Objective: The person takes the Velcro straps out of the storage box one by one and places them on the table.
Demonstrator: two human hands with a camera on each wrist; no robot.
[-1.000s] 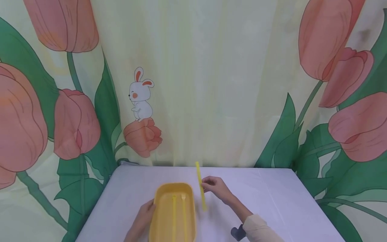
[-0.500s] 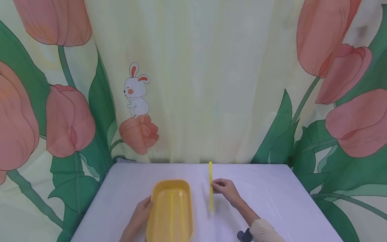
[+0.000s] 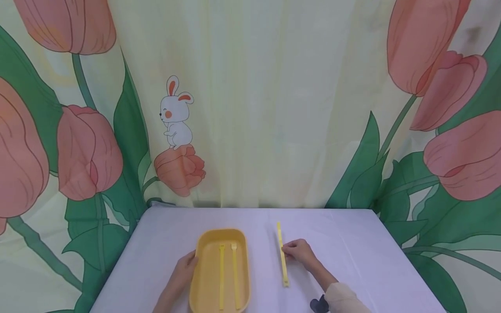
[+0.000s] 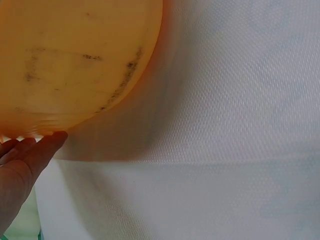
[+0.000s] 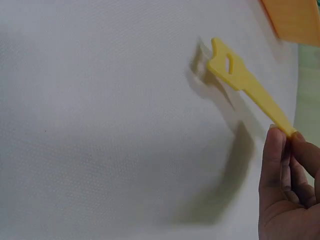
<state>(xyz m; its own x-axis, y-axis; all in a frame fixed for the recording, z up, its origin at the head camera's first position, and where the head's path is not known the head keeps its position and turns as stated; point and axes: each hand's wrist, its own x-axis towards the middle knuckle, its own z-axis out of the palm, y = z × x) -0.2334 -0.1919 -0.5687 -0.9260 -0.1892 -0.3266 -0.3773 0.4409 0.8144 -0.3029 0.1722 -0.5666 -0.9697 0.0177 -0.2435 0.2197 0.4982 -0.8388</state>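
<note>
While the left grip [image 3: 183,271] holds the tray [image 3: 206,271] by its left edge, the right grip [image 3: 300,253] pinches one yellow stick [image 3: 284,267] between the thumb and the fingertips. This stick is in the air above the counter [image 3: 336,234], to the right of the tray and not touching it; in the right wrist view, its wide, slotted end points away from the fingers. Two more sticks [image 3: 222,282] lie inside the tray, nearly parallel and with a gap between. The left wrist view shows the underside of the tray, so it seems raised or tilted, but how much I cannot tell. In my judgement, the step in hand is the handling of this single stick beside the tray. The next move calls, I think, for a steady pinch and a level tray, so that the two others do not slide
</note>
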